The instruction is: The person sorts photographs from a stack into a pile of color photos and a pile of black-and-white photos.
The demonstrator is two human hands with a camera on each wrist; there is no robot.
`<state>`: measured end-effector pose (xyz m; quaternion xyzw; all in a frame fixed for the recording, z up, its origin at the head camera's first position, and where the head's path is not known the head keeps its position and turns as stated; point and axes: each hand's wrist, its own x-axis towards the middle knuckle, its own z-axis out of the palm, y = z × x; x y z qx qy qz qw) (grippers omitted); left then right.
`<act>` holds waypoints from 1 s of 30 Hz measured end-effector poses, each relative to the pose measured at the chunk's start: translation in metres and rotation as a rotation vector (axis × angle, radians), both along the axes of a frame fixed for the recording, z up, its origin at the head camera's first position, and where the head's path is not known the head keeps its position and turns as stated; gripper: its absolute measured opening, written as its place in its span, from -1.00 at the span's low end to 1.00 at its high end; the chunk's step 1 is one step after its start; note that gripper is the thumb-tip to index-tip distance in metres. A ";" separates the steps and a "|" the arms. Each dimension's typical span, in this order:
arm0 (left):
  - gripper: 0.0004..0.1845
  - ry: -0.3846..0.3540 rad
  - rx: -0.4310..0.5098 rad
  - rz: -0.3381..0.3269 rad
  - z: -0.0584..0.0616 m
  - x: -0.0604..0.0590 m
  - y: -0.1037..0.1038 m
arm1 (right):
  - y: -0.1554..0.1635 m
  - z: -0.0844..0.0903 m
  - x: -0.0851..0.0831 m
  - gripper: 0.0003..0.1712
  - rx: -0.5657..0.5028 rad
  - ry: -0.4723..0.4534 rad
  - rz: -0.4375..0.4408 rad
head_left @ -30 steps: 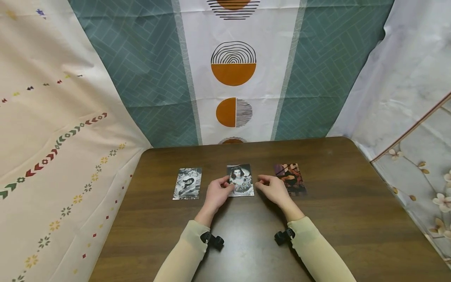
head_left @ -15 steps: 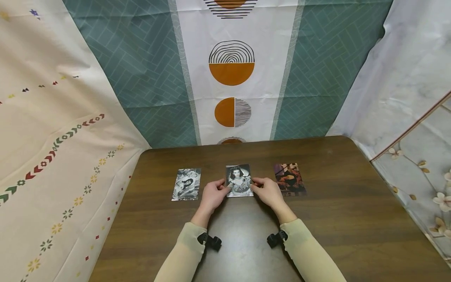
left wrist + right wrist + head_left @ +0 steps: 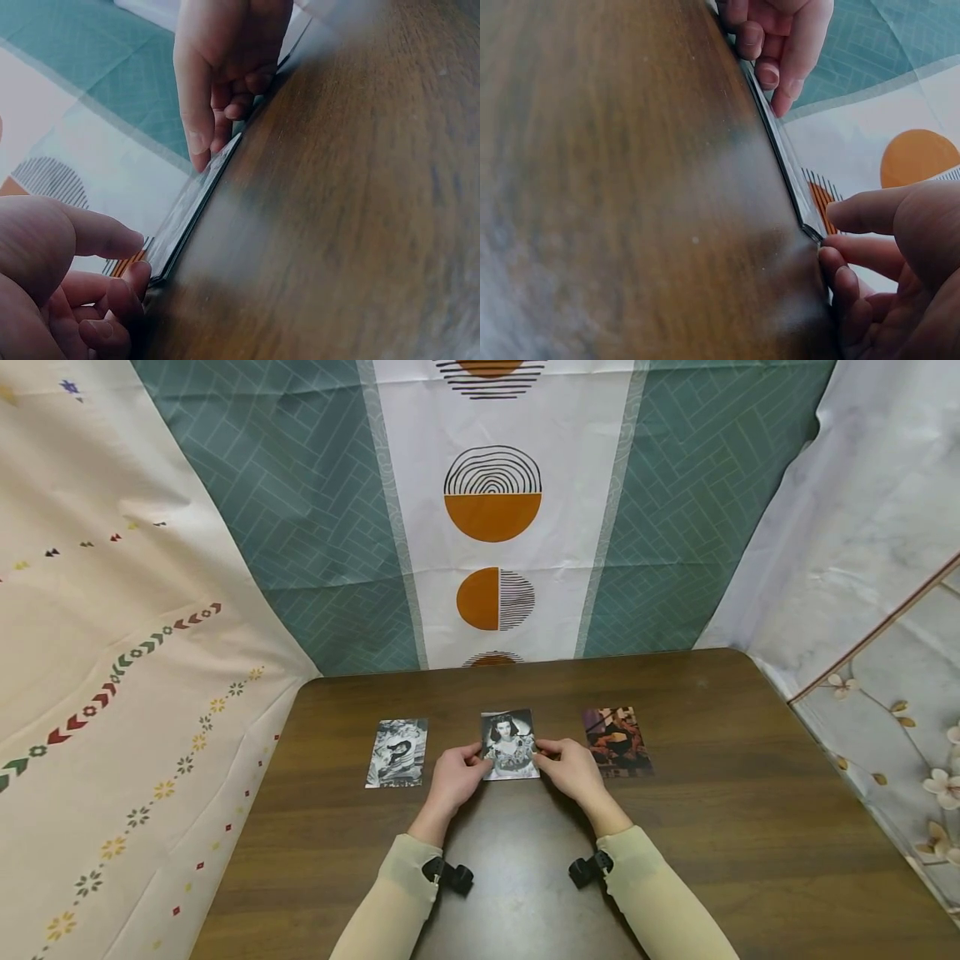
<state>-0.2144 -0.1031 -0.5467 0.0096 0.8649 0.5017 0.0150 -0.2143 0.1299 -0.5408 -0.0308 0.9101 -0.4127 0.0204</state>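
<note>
Photos (image 3: 396, 752) (image 3: 617, 742) flank the hands' (image 3: 453, 777) (image 3: 572, 769) middle photo (image 3: 510, 744).

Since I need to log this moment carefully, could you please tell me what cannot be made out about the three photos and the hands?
- Middle photo: head view, side edges covered by the left hand and right hand; wrist views show it edge-on, picture unreadable.
- Whether it is one photo or a stack: blurred in both wrist views.
- Left photo and right photo: too small for detail in the head view, absent from the wrist views.

Dark wooden table (image 3: 712, 827); three photos in row: left (image 3: 397, 752), middle (image 3: 509, 745), right (image 3: 617, 742).
</note>
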 end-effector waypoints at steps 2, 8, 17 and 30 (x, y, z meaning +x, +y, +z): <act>-0.49 -0.007 0.002 -0.003 -0.001 0.000 0.000 | 0.001 0.000 0.000 -0.54 0.001 -0.007 0.002; -0.49 -0.022 0.010 -0.001 -0.001 0.000 0.002 | 0.001 -0.002 0.000 -0.55 0.002 -0.001 0.002; -0.53 -0.023 0.047 0.033 -0.002 0.000 0.001 | 0.002 -0.004 -0.003 -0.56 -0.034 -0.010 0.001; -0.42 -0.043 0.037 0.066 -0.004 -0.002 0.001 | 0.004 -0.004 -0.004 -0.60 -0.035 -0.007 0.004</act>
